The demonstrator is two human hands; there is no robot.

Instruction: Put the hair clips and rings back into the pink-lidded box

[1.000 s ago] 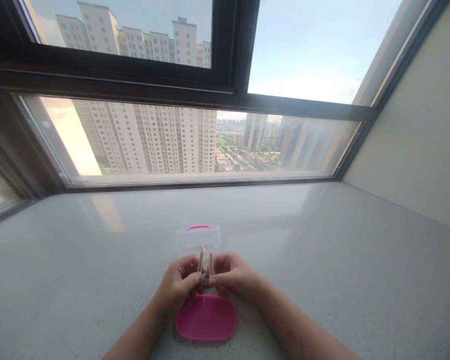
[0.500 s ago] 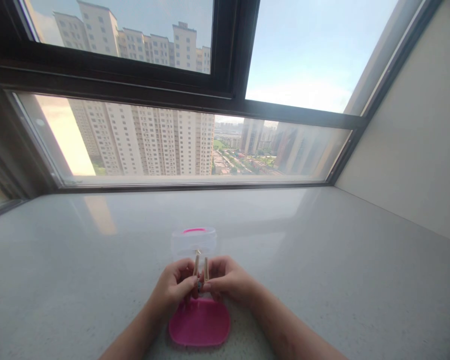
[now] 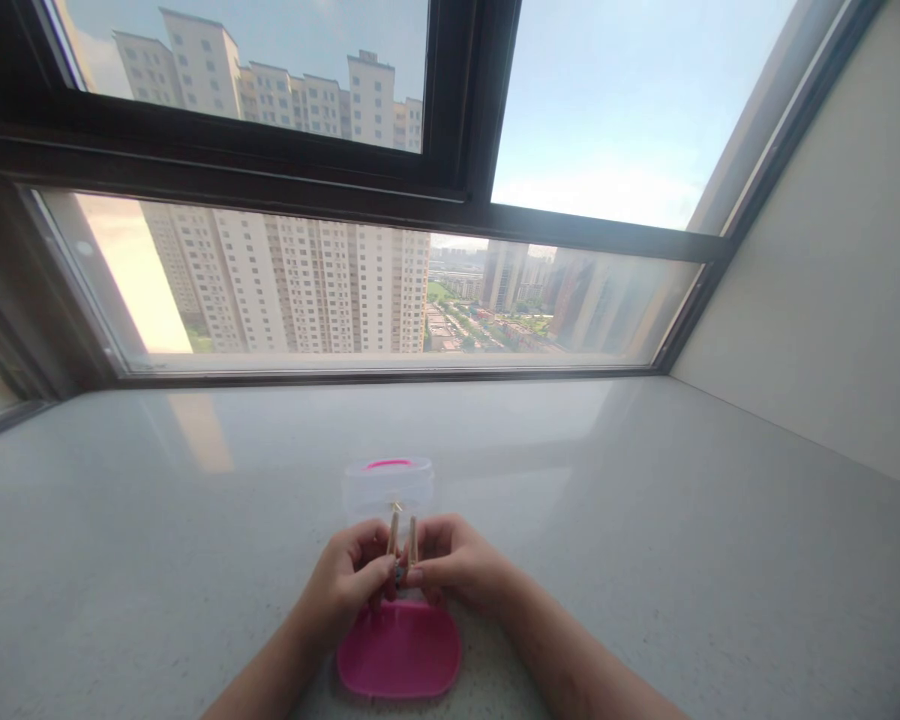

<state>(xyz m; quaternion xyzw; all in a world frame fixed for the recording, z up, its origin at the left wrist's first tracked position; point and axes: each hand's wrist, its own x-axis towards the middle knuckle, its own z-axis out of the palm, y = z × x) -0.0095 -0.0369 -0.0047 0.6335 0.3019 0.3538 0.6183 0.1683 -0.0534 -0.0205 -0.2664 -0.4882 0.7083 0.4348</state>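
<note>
My left hand (image 3: 347, 583) and my right hand (image 3: 454, 562) meet at the middle of a pale stone windowsill (image 3: 645, 520). Between their pinched fingertips stands a small wooden clothespin (image 3: 403, 540), its two prongs pointing up. Both hands are closed on it. Just behind the hands stands a clear plastic container (image 3: 387, 487) with a pink rim showing at its far side. A pink lid (image 3: 400, 648) lies flat on the sill right under my wrists.
A wide dark-framed window (image 3: 450, 190) runs along the back of the sill, with tall apartment blocks beyond. A beige wall (image 3: 832, 300) closes off the right side. The sill stretches to both sides of the hands.
The view shifted slightly, so hands, container and lid sit a little lower and to the left in the frame. The hands keep the same pinch on the clothespin.
</note>
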